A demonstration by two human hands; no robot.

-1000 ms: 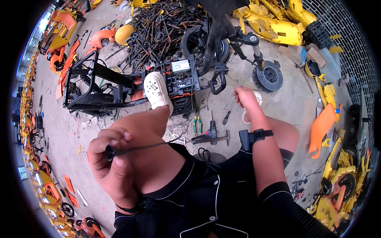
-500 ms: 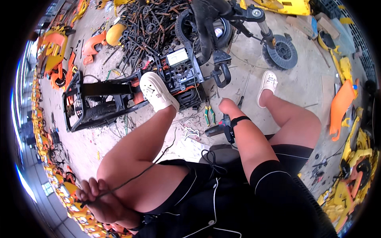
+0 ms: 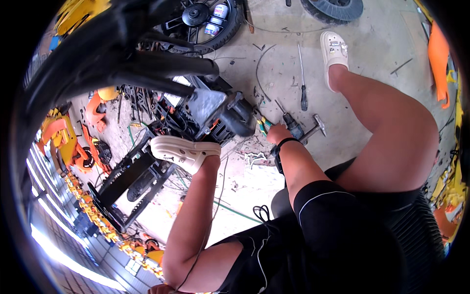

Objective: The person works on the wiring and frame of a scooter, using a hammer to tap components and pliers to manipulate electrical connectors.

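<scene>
My right hand [image 3: 278, 134] is low over the floor, closed at the green-and-yellow handles of a pair of pliers [image 3: 265, 125]. A power drill [image 3: 292, 125] and a hammer [image 3: 316, 128] lie just to its right. At the bottom edge my left hand [image 3: 160, 289] is mostly cut off; its visible part is closed by a thin dark cable [image 3: 211, 220] that runs up past my left leg. Ahead stands a partly stripped scooter frame [image 3: 196, 115], with its black tubing crossing the upper left. My left shoe [image 3: 183, 151] is against the frame.
A long screwdriver [image 3: 303, 90] lies on the floor near my right shoe [image 3: 335, 51]. A wheel [image 3: 215, 36] with spray cans on it and a grey disc-shaped wheel [image 3: 338, 10] lie farther off. Orange body panels [image 3: 439, 63] lie at the right, and more line the left.
My view has shifted, and the scooter's tubing now covers the upper left. My right hand has come to the pliers from beside the drill. The left hand with the cable has dropped toward the bottom edge.
</scene>
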